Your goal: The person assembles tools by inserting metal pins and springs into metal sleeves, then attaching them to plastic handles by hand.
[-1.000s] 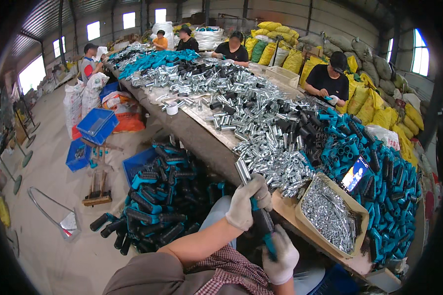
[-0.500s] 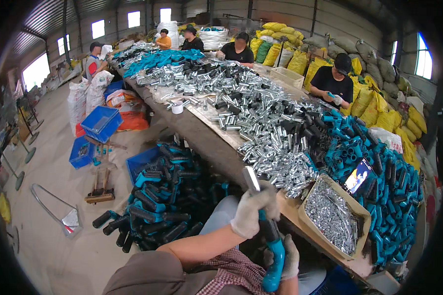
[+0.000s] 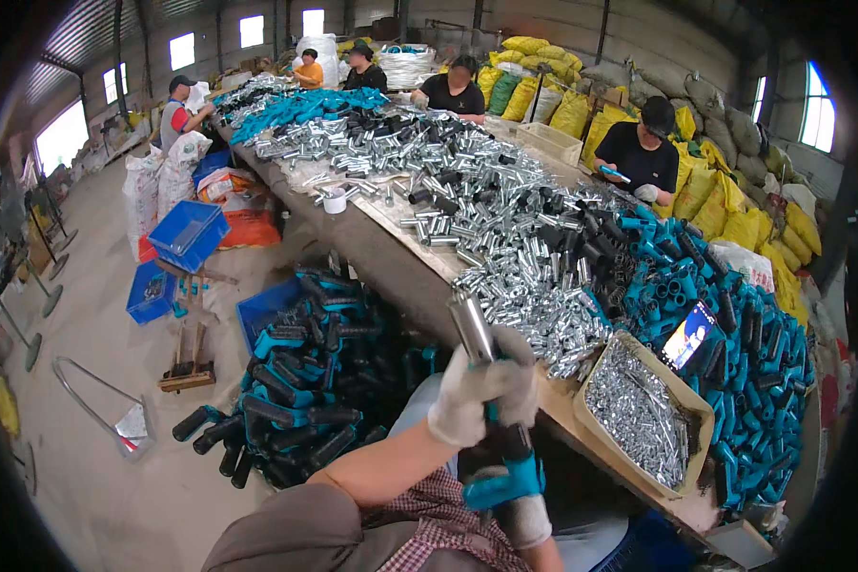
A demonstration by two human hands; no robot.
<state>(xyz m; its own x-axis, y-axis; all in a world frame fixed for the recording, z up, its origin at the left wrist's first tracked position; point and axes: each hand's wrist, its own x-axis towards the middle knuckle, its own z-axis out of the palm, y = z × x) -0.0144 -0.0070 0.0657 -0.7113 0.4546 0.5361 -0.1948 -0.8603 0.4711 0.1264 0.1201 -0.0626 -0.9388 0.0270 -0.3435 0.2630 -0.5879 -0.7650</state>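
Observation:
My left hand (image 3: pixel 477 391), in a white work glove, is closed around a silver metal tube (image 3: pixel 471 324) that points up and away toward the table edge. Below that fist, in line with the tube, runs a black and teal handle (image 3: pixel 513 477). My gloved right hand (image 3: pixel 532 520) grips the handle low down, near my lap; the handle and blur hide most of its fingers. Beside my left forearm, on the floor, is a heap of similar black and teal handles (image 3: pixel 300 400). Loose silver tubes (image 3: pixel 534 305) are piled on the table just beyond my left hand.
A tray (image 3: pixel 704 440) of small metal parts sits at the table's near edge. Behind it a phone (image 3: pixel 688 336) leans on piled teal parts (image 3: pixel 758 381). Blue crates (image 3: pixel 193 234) and a small wooden stool (image 3: pixel 189 372) stand left. Several people work around the table.
My left hand and the silver tube have moved slightly left, showing more of the tube. The handle's teal end has turned and risen, with my right hand shifting left.

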